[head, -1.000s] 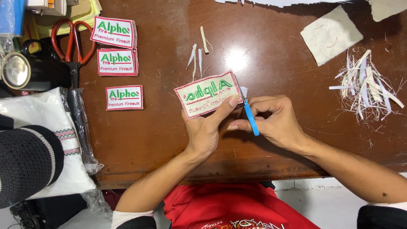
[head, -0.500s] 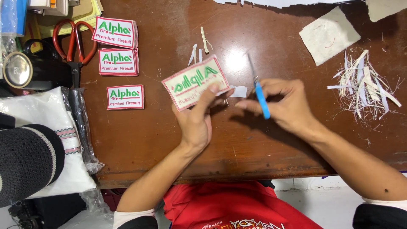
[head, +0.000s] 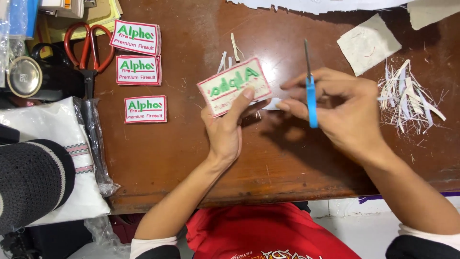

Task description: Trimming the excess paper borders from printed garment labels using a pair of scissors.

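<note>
Two hands over mid-desk: left hand point(head: 225, 129) pinched the embroidered patch point(head: 235, 85), right hand point(head: 342, 112) gripped the blue-handled cutter point(head: 310, 91); trimming step, next edge cut needs steadiness.

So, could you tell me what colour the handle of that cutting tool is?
Blue handle, head view.

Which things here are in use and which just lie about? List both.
In use: patch in the left hand; blue-handled cutter in the right hand; trimmings pile; three finished patches.
Lying about: red scissors; cloth square; tin lid; white bag.
</note>
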